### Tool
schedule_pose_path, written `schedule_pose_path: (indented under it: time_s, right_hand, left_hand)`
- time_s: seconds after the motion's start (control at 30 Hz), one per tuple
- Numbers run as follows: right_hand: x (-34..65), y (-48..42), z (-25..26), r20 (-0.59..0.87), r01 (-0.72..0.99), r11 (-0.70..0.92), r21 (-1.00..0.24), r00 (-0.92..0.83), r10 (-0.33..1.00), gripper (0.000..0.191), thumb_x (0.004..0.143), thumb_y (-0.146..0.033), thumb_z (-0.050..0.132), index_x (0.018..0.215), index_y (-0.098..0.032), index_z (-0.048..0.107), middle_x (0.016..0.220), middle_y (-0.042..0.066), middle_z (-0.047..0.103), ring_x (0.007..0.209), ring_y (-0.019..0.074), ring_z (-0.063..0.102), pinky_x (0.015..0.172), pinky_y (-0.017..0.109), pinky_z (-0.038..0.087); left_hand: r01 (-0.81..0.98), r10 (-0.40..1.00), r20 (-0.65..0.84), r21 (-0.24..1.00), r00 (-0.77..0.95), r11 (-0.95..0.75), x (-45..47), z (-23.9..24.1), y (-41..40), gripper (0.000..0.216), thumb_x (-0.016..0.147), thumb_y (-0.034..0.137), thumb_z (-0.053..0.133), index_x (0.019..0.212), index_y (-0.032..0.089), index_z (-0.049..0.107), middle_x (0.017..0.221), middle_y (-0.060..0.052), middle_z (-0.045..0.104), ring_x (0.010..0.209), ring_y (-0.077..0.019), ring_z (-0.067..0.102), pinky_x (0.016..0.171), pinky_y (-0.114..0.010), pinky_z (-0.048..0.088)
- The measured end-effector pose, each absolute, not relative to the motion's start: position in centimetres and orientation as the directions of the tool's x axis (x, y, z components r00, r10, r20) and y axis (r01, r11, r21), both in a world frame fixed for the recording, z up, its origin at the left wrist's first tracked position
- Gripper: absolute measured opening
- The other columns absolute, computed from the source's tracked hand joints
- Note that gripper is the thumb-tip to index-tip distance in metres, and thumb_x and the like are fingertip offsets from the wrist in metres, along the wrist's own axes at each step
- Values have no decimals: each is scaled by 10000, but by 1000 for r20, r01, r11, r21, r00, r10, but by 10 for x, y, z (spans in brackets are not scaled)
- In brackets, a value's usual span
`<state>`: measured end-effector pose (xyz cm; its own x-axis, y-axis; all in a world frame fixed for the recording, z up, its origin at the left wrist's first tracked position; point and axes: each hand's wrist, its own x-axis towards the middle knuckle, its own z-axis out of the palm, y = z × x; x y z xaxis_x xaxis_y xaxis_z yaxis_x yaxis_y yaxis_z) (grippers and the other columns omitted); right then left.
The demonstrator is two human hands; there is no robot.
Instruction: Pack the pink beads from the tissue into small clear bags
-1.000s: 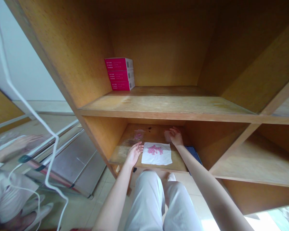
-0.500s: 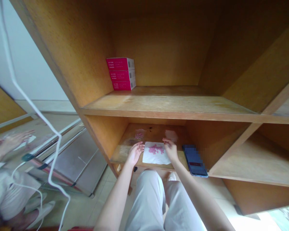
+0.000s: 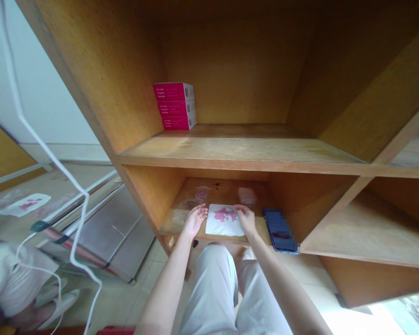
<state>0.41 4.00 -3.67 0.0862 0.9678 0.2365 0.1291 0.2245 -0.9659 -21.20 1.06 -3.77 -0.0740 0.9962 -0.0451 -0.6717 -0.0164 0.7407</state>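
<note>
Small pink pellets (image 3: 225, 215) lie loosely grouped on a white sheet (image 3: 218, 229) at the front of the lower shelf. My right hand (image 3: 246, 218) is at the sheet's far right corner, its bent fingertips closed on the edge there. Beside the left edge rests my left hand (image 3: 195, 220), loosely curved, fingers apart and holding nothing. A small clear bag (image 3: 202, 193) with pink pellets lies behind the sheet on the left. Behind my right hand is another clear bag (image 3: 247, 196); its contents cannot be made out.
A dark phone (image 3: 280, 231) lies right of the sheet. Stacked pink boxes (image 3: 174, 107) stand on the upper shelf (image 3: 240, 149). At left, a white cable (image 3: 64, 172) hangs before a metal-framed cart (image 3: 108, 232), where a seated person (image 3: 17, 272) has another sheet (image 3: 24, 204) with pink bits.
My right hand has lowered onto the sheet's far right corner. My left hand has hardly moved. The other person's hands have drawn back left from their sheet.
</note>
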Motion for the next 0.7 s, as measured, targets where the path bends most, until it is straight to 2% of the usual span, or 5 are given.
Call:
schedule_pose_path:
  time_s: [0.2, 0.47, 0.7]
  right_hand:
    - [6, 38, -34, 247, 107, 235, -966, 113, 962, 257, 654, -231, 434, 796, -142, 629, 825, 79, 653, 767, 202, 582, 704, 290, 431]
    - [5, 40, -38, 201, 17, 201, -980, 125, 972, 237, 629, -228, 457, 766, -135, 627, 757, 69, 652, 680, 182, 572, 621, 260, 419]
    - [6, 43, -43, 204, 4, 206, -979, 133, 970, 239, 623, -247, 481, 767, -142, 640, 775, 66, 658, 699, 184, 576, 640, 264, 417]
  left_hand:
    - [-691, 992, -84, 723, -97, -7, -213, -38, 12, 205, 710, 106, 537, 904, 99, 604, 739, -60, 637, 666, -114, 583, 654, -237, 439]
    - [-687, 995, -62, 726, -75, -7, -215, -44, 18, 214, 706, 105, 538, 909, 82, 605, 742, -69, 639, 611, -106, 569, 626, -244, 437]
    - [-660, 997, -72, 751, -39, 29, -218, -39, 22, 220, 702, 96, 532, 908, 85, 607, 721, -59, 639, 586, -105, 572, 608, -245, 442]
